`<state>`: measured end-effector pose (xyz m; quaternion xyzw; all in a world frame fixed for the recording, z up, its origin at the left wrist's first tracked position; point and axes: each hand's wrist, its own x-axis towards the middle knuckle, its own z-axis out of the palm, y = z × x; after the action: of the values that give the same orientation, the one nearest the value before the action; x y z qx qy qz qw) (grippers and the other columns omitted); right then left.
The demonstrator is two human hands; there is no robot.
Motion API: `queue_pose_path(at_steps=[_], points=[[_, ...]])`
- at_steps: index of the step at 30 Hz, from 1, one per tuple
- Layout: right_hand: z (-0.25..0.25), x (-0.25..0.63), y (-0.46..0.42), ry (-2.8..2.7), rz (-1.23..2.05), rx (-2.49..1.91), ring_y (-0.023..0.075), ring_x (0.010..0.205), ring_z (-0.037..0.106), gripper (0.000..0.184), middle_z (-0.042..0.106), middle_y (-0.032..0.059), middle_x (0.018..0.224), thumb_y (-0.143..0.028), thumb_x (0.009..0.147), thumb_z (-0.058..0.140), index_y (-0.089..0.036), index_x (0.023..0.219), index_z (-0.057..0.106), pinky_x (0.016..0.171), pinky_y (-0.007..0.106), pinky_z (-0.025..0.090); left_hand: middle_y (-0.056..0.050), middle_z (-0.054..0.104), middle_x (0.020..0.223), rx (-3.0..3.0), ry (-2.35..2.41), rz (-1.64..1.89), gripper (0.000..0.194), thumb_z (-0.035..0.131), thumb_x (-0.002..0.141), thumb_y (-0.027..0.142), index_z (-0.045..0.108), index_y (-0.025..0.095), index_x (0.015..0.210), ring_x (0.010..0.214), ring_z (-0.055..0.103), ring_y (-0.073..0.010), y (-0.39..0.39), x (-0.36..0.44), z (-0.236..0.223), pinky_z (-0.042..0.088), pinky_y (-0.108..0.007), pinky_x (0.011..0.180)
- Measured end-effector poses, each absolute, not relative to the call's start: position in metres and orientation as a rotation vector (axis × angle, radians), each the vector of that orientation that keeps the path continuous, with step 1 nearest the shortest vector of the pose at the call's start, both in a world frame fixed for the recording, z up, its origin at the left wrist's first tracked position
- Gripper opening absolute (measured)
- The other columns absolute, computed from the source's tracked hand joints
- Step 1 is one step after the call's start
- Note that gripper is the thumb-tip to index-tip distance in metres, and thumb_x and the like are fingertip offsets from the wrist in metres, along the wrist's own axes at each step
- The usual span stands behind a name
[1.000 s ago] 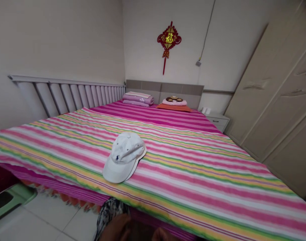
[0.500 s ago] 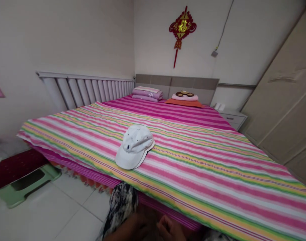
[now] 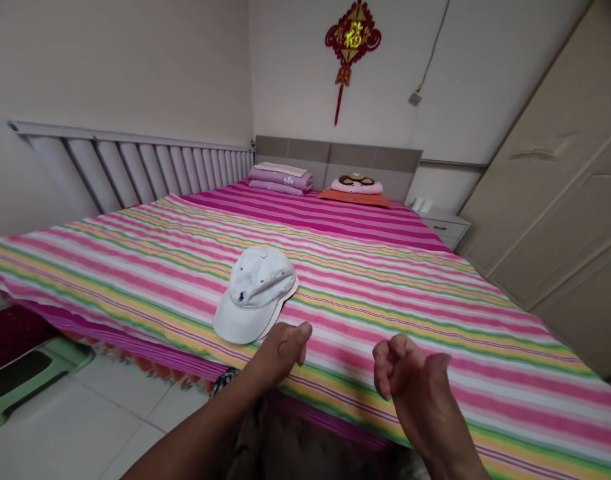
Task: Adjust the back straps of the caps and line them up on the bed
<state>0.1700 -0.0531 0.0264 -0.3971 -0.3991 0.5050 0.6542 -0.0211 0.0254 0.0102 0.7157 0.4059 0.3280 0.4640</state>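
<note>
A white baseball cap with a small dark embroidered logo lies on the striped bedsheet, its peak toward me. My left hand hovers over the sheet just right of the peak, fingers curled and thumb out, holding nothing. It is the hand nearer the cap, close to the brim, and I cannot tell whether they touch. Farther right, my right hand is raised above the bed's near edge, its fingers curled in on nothing.
Folded lilac bedding and a pink pillow lie at the headboard. A radiator runs along the left wall, a tall beige wardrobe stands right, and a green stool sits on the tiled floor.
Both hands have risen from the bottom edge of the view to above the sheet, and the left hand now sits next to the cap. The cap itself has not shifted on the bed.
</note>
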Motion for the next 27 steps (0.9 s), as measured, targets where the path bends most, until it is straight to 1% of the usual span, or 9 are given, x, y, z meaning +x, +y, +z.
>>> queue_pose_path(at_steps=[6,12,16,19,21,22,24,25,27], points=[[0.037,0.168,-0.046,-0.794,1.106,-0.970,0.0100,0.043,0.035,0.057,0.045,0.0011,0.066,-0.078,0.064,0.034,-0.022,0.068,0.047,0.039,0.025,0.030,0.001,0.030,0.033,1.750,0.947,0.873,0.069,0.011,0.076,0.068,0.043,0.018,0.041,0.037,0.035,-0.0096,0.031,-0.014,0.021,0.025,-0.023,0.042],[0.048,0.161,-0.044,-0.824,1.071,-0.919,0.0110,0.044,0.038,0.055,0.046,0.0013,0.067,-0.077,0.063,0.039,-0.023,0.066,0.047,0.039,0.026,0.031,0.001,0.032,0.034,1.714,0.905,0.946,0.071,0.008,0.075,0.069,0.042,0.018,0.040,0.038,0.035,-0.0093,0.032,-0.007,0.030,0.026,-0.024,0.043],[0.028,0.153,-0.042,-0.923,1.096,-1.007,0.0114,0.044,0.039,0.050,0.046,0.0000,0.058,-0.068,0.074,0.035,-0.021,0.061,0.044,0.046,0.027,0.034,0.002,0.030,0.031,1.676,0.962,0.868,0.069,0.012,0.078,0.066,0.042,0.017,0.039,0.037,0.035,-0.0093,0.031,-0.003,0.013,0.027,-0.024,0.045],[-0.002,0.149,-0.039,-0.995,1.152,-1.204,0.0122,0.046,0.040,0.049,0.044,-0.0008,0.048,-0.062,0.079,0.034,-0.019,0.060,0.048,0.049,0.026,0.035,0.002,0.031,0.031,1.592,1.077,0.861,0.067,0.013,0.079,0.064,0.043,0.017,0.041,0.035,0.035,-0.0093,0.031,-0.012,-0.012,0.028,-0.024,0.044],[-0.023,0.149,-0.036,-1.029,1.253,-1.300,0.0113,0.045,0.041,0.045,0.051,0.0000,0.054,-0.062,0.074,0.043,-0.019,0.066,0.050,0.047,0.025,0.033,0.003,0.031,0.031,1.503,1.169,0.864,0.064,0.019,0.078,0.065,0.044,0.017,0.044,0.034,0.034,-0.0094,0.033,-0.025,-0.029,0.027,-0.024,0.043],[-0.032,0.150,-0.034,-1.038,1.297,-1.323,0.0104,0.044,0.043,0.043,0.056,0.0015,0.064,-0.062,0.069,0.051,-0.019,0.071,0.051,0.045,0.024,0.032,0.004,0.032,0.032,1.457,1.213,0.869,0.061,0.024,0.076,0.065,0.045,0.017,0.046,0.034,0.034,-0.0094,0.034,-0.034,-0.037,0.027,-0.024,0.043],[-0.049,0.151,-0.031,-1.072,1.339,-1.332,0.0097,0.046,0.045,0.046,0.059,0.0040,0.081,-0.061,0.060,0.060,-0.020,0.079,0.051,0.043,0.023,0.031,0.006,0.033,0.036,1.394,1.298,0.921,0.053,0.036,0.072,0.065,0.045,0.017,0.051,0.036,0.034,-0.0092,0.038,-0.057,-0.051,0.026,-0.023,0.043],[-0.055,0.151,-0.030,-1.102,1.344,-1.332,0.0096,0.046,0.046,0.047,0.058,0.0044,0.084,-0.061,0.059,0.061,-0.020,0.079,0.051,0.042,0.023,0.031,0.006,0.034,0.039,1.376,1.359,0.990,0.049,0.042,0.070,0.063,0.045,0.017,0.052,0.039,0.035,-0.0090,0.040,-0.070,-0.057,0.027,-0.022,0.043],[-0.065,0.152,-0.029,-1.162,1.341,-1.338,0.0094,0.046,0.046,0.046,0.057,0.0036,0.080,-0.061,0.061,0.059,-0.019,0.077,0.052,0.042,0.023,0.031,0.005,0.039,0.045,1.325,1.552,1.196,0.043,0.051,0.066,0.058,0.046,0.017,0.054,0.045,0.039,-0.0095,0.046,-0.095,-0.066,0.031,-0.022,0.047]])
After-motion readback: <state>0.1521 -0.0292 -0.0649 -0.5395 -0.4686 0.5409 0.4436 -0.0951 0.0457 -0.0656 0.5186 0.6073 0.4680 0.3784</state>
